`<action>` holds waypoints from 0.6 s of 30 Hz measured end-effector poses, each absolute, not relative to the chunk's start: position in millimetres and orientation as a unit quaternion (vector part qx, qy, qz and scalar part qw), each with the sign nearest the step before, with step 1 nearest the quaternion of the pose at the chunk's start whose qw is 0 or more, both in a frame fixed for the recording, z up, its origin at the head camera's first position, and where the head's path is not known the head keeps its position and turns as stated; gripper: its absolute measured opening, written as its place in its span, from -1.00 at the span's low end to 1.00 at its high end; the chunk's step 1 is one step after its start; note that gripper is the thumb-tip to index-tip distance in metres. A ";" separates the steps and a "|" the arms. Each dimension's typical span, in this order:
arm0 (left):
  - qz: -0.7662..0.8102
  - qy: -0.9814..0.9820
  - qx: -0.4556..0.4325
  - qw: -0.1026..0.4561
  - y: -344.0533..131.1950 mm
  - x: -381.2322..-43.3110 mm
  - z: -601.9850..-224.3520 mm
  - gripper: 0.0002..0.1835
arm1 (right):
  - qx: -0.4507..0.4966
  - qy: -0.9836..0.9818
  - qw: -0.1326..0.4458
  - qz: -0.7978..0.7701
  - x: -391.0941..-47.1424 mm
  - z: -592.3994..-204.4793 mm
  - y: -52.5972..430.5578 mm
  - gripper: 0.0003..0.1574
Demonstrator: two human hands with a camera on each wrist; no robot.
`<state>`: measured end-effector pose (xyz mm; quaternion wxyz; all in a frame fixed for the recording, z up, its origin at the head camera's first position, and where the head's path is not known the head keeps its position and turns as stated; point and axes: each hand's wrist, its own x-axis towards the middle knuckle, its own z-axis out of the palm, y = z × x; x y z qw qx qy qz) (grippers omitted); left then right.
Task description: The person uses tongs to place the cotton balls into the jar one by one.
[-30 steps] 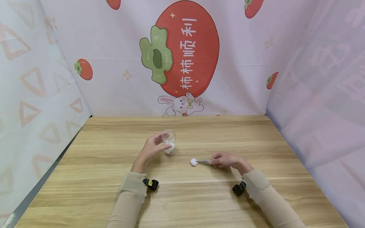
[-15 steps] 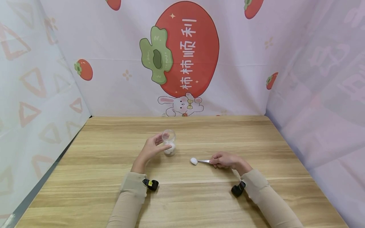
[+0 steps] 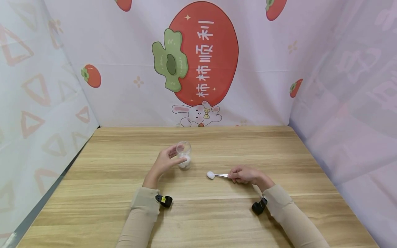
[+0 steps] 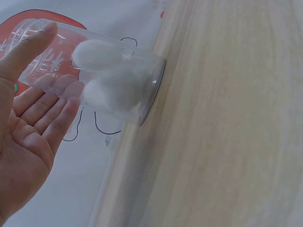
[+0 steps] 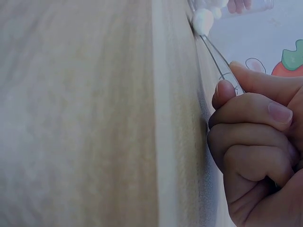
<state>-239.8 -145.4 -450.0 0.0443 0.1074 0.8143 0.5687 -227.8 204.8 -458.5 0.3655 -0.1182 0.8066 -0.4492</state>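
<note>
A clear open-topped jar point(image 3: 184, 148) stands upright on the table with several white cotton balls point(image 4: 113, 87) in its lower part. My left hand point(image 3: 167, 160) holds it from the left, thumb on the near side and fingers round the far side. To the right, my right hand point(image 3: 245, 173) pinches a pair of metal tweezers point(image 3: 221, 175) between thumb and forefinger, the other fingers curled in. At the tweezers' tips is one cotton ball point(image 3: 210, 175), low over the table or touching it; I cannot tell which. The right wrist view shows the tips meeting at this ball point(image 5: 203, 21).
The wooden table point(image 3: 198, 217) reaches back to a printed cloth backdrop point(image 3: 254, 86). Cloth walls also stand at left and right. A black wrist camera point(image 3: 165, 200) sits at the left cuff, another camera point(image 3: 259, 206) at the right.
The tweezers and the cotton ball at their tips have turned slightly since a second ago, and the right wrist has rolled a little. The left hand and the jar have stayed still.
</note>
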 end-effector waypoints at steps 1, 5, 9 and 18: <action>0.568 0.815 0.108 0.044 -145.4 -239.6 -449.9 -0.27 | -0.119 0.806 0.366 -0.450 -227.8 -458.4 204.7 -0.63; 0.567 0.816 0.105 0.046 -145.3 -238.7 -449.0 -0.26 | -0.127 0.802 0.367 -0.453 -227.8 -455.9 204.1 -0.62; 0.568 0.816 0.102 0.048 -145.1 -237.9 -447.8 -0.26 | -0.138 0.803 0.359 -0.456 -228.6 -450.7 202.0 -0.55; 0.563 0.819 0.104 0.045 -145.2 -238.4 -448.1 -0.27 | -0.146 0.802 0.341 -0.468 -230.2 -440.3 196.2 -0.51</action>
